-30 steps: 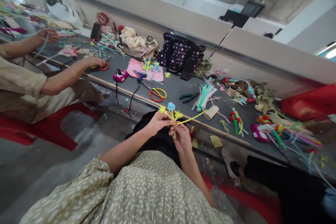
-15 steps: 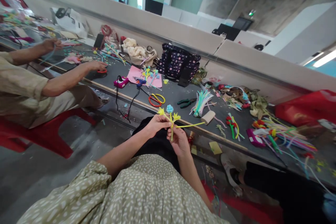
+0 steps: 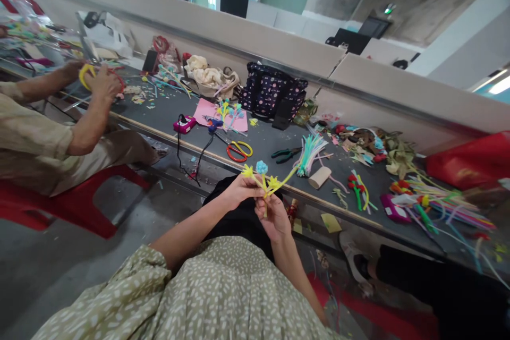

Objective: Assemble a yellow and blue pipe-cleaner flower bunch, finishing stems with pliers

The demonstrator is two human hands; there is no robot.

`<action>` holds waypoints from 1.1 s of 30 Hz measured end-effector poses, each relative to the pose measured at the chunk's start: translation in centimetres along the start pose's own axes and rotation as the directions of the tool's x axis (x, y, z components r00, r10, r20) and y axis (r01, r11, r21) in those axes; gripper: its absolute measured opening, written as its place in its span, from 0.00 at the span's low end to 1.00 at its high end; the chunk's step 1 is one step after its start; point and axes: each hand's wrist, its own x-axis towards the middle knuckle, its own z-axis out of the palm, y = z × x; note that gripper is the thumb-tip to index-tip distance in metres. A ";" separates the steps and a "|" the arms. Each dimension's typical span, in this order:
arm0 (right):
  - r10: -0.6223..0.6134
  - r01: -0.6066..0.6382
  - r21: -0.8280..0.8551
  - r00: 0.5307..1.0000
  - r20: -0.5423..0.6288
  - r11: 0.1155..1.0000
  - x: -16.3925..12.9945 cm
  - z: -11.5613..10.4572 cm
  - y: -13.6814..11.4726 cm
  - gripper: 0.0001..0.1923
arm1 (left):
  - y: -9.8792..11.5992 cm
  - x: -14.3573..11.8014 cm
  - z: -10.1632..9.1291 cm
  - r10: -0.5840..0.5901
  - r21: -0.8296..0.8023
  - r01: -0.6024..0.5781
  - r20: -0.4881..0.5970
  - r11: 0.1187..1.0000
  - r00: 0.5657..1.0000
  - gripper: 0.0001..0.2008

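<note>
Head view, looking down over my lap: I hold a small fuzzy pipe-cleaner flower posy (image 3: 263, 178) in front of me, just short of the near edge of the long dark grey tabletop (image 3: 263, 141). It has a pale blue pompom-like bloom flanked by two spiky yellow blooms on thin yellow-green stems. My left hand (image 3: 239, 191) pinches the stems just under the blooms, fingers pressed together. My right hand (image 3: 275, 215) is closed around the lower stems, thumb on top. A loose yellow-green pipe-cleaner strand (image 3: 287, 178) runs up and right from the bundle.

I judge the step in hand to be binding the stems with that strand. The next move would call for a firm pinch from the left hand while the right guides the strand around the stems.

On the tabletop beyond lie red-and-yellow-handled scissors (image 3: 239, 150), green-handled pliers (image 3: 286, 154) and a fanned bundle of pastel chenille stems (image 3: 309, 147), soft and bristly. A beige cardboard tube (image 3: 319, 177) lies just beside them. Farther back are a pink paper sheet (image 3: 207, 111) and a dark polka-dot fabric bag (image 3: 273, 93). At the left, another person's hands (image 3: 95, 79) hold a yellow loop-shaped object I cannot identify.
</note>
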 end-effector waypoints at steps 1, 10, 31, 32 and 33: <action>-0.045 0.045 -0.008 0.998 -0.035 0.999 0.0 0.1 0.0 0.09 | 0.0 0.1 0.2 0.011 -0.007 -0.011 -0.022 1.000 1.000 0.13; -0.603 0.518 -0.417 0.792 -0.094 0.747 0.2 0.7 0.6 0.06 | -0.6 0.2 1.9 0.117 0.042 -0.110 -0.234 0.993 0.965 0.13; -0.649 0.440 -0.739 0.760 0.004 0.511 -0.3 -0.2 0.1 0.06 | -0.9 0.1 2.0 0.219 0.154 -0.175 -0.344 0.972 0.913 0.14; -0.625 0.431 -0.712 0.780 -0.015 0.555 -0.3 -0.1 0.0 0.06 | -0.8 0.1 2.0 0.220 0.153 -0.178 -0.336 0.972 0.916 0.14; -0.601 0.422 -0.680 0.799 -0.033 0.600 -0.3 0.0 -0.1 0.06 | -0.6 0.1 2.0 0.220 0.153 -0.178 -0.330 0.972 0.918 0.14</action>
